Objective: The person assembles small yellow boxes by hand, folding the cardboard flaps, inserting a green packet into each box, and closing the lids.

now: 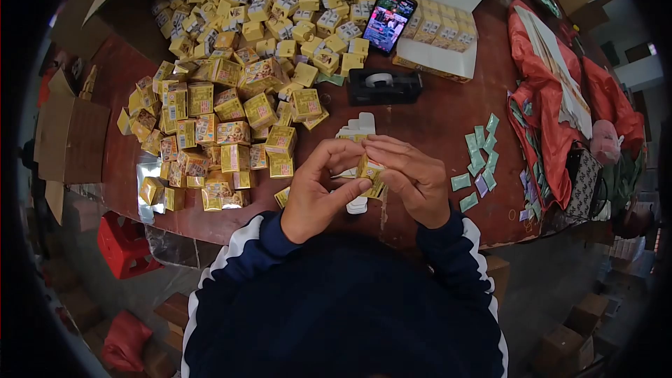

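Note:
Between my two hands is a small yellow printed box (pixel 369 170), held above the table's near edge. My left hand (pixel 318 185) grips it from the left, with the thumb against its lower front. My right hand (pixel 414 176) closes around the other side, fingers bent over the top. Part of the box is hidden behind the fingers. Just beyond and under the hands lies a flattened carton piece (pixel 361 124), white on the side that shows. Small green sachets (pixel 478 148) are scattered to the right of my right hand.
Many yellow boxes (pixel 231 133) are heaped on the left, and smaller yellow packs (pixel 280 7) behind them. A black tape dispenser (pixel 385 87), a lit phone (pixel 389 21) and a tray of boxes (pixel 442 28) stand at the back. Red bags (pixel 535 63) lie right; a red stool (pixel 124 243) stands left.

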The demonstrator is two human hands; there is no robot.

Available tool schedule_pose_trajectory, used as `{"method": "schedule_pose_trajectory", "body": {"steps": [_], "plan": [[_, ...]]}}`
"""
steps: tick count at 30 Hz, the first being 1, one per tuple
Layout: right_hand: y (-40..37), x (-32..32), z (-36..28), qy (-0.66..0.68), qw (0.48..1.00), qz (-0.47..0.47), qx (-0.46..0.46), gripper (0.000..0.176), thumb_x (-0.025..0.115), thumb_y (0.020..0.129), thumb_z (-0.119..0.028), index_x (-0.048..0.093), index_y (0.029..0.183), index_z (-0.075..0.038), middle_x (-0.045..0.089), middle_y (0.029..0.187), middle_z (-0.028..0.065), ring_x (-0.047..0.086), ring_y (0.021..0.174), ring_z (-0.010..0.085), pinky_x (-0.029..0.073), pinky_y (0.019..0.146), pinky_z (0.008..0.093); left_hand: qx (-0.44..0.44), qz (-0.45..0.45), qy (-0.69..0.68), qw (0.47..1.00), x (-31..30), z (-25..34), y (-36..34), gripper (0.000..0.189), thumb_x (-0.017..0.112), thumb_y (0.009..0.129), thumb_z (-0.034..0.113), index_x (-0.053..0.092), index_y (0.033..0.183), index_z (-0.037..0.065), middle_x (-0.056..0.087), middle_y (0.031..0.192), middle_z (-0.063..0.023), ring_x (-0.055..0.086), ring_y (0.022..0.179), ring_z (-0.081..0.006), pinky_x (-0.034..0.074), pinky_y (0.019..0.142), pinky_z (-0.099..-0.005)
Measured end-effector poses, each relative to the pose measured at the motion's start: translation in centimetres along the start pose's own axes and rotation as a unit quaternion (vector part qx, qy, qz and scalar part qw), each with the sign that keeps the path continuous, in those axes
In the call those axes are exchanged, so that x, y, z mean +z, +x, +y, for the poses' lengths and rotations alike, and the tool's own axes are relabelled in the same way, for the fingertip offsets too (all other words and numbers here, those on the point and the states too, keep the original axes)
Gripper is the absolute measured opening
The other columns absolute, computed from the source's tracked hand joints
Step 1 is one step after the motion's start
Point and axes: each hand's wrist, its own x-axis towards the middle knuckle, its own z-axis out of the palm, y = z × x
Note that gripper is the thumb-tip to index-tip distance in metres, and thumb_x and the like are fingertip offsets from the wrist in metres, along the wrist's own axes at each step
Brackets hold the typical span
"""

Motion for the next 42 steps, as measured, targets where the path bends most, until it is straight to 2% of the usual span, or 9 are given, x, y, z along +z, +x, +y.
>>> {"method": "schedule_pose_trajectory", "body": {"steps": [8,12,17,19,22,29,33,39,42], "plan": [[0.2,-0.1,0.3,-0.151,0.983,-0.002,-0.107,0.027,0.071,0.087,-0.007,0.071,0.113,0.002,0.068,0.118,0.0177,0.065,0.114,0.0369,0.053,0.095,0.0406,0.028,-0.027,0.006,0.999,-0.2,-0.6,-0.2,0.031,0.062,0.092,-0.008,0.06,0.121,0.003,0.049,0.141,-0.0118,0.055,0.126,-0.0196,0.053,0.097,-0.0302],[0.3,-0.2,0.1,-0.329,0.923,-0.002,-0.2,0.029,0.077,0.079,-0.01,0.069,0.106,-0.001,0.066,0.12,0.0133,0.065,0.114,0.0316,0.058,0.087,0.0372,0.02,-0.045,0.058,0.997,-0.7,-0.9,0.0,0.028,0.061,0.092,-0.009,0.063,0.117,0.002,0.048,0.142,-0.012,0.055,0.125,-0.0197,0.054,0.096,-0.0308],[-0.4,0.1,-0.2,-0.25,0.961,-0.032,-0.113,0.049,0.074,0.084,-0.013,0.061,0.13,-0.004,0.063,0.127,0.0152,0.061,0.119,0.0331,0.054,0.096,0.0393,0.023,-0.019,0.076,0.997,-1.0,0.1,0.6,0.029,0.06,0.089,-0.011,0.065,0.113,0.004,0.05,0.141,-0.0144,0.057,0.124,-0.0246,0.055,0.094,-0.0328],[-1.0,-1.0,-0.1,-0.23,0.971,0.006,-0.058,0.047,0.07,0.088,-0.012,0.058,0.133,-0.002,0.06,0.13,0.018,0.059,0.121,0.0341,0.055,0.092,0.0376,0.217,0.016,0.4,0.89,-2.2,2.0,1.6,0.025,0.061,0.087,-0.011,0.067,0.106,0.005,0.053,0.137,-0.0197,0.058,0.123,-0.0348,0.052,0.095,-0.0382],[-2.5,-4.5,1.3,-0.205,0.973,0.077,0.066,0.048,0.067,0.093,-0.012,0.054,0.138,-0.003,0.059,0.132,0.02,0.061,0.117,0.0328,0.055,0.086,0.0337,0.28,0.119,0.529,0.792,-5.3,3.9,3.3,0.027,0.063,0.081,-0.009,0.068,0.102,0.006,0.055,0.136,-0.0207,0.054,0.125,-0.0392,0.042,0.105,-0.0467],[-8.2,-12.1,7.2,-0.53,0.824,0.1,0.174,0.046,0.072,0.087,-0.015,0.059,0.131,-0.008,0.064,0.12,0.0176,0.063,0.106,0.0365,0.053,0.084,0.0434,0.223,0.273,0.767,0.535,-13.0,6.0,3.8,0.036,0.065,0.082,-0.003,0.065,0.114,0.014,0.05,0.143,-0.0148,0.044,0.136,-0.0355,0.03,0.113,-0.0545],[-8.9,-12.4,8.0,-0.517,0.805,0.042,0.287,0.047,0.075,0.082,-0.018,0.061,0.126,-0.008,0.066,0.116,0.0159,0.063,0.103,0.0382,0.053,0.084,0.0452,0.226,0.307,0.749,0.541,-11.2,5.6,3.9,0.04,0.066,0.085,0.0,0.064,0.123,0.015,0.045,0.147,-0.0177,0.042,0.137,-0.0374,0.029,0.114,-0.0526],[-8.4,-12.7,8.4,-0.51,0.811,0.086,0.275,0.042,0.075,0.081,-0.017,0.064,0.121,-0.008,0.066,0.117,0.0148,0.062,0.106,0.0367,0.052,0.087,0.0437,0.265,0.208,0.607,0.719,-6.6,4.8,2.9,0.04,0.068,0.085,-0.002,0.063,0.124,0.005,0.046,0.146,-0.0204,0.045,0.135,-0.0395,0.04,0.109,-0.0453],[-8.5,-14.4,10.2,-0.521,0.798,0.147,0.264,0.042,0.075,0.082,-0.019,0.064,0.121,-0.008,0.065,0.118,0.0156,0.062,0.107,0.0362,0.052,0.087,0.0438,0.253,0.124,0.594,0.753,-4.9,3.4,2.2,0.037,0.069,0.084,-0.003,0.065,0.121,0.004,0.049,0.144,-0.0197,0.048,0.133,-0.0396,0.041,0.108,-0.0452]]}}
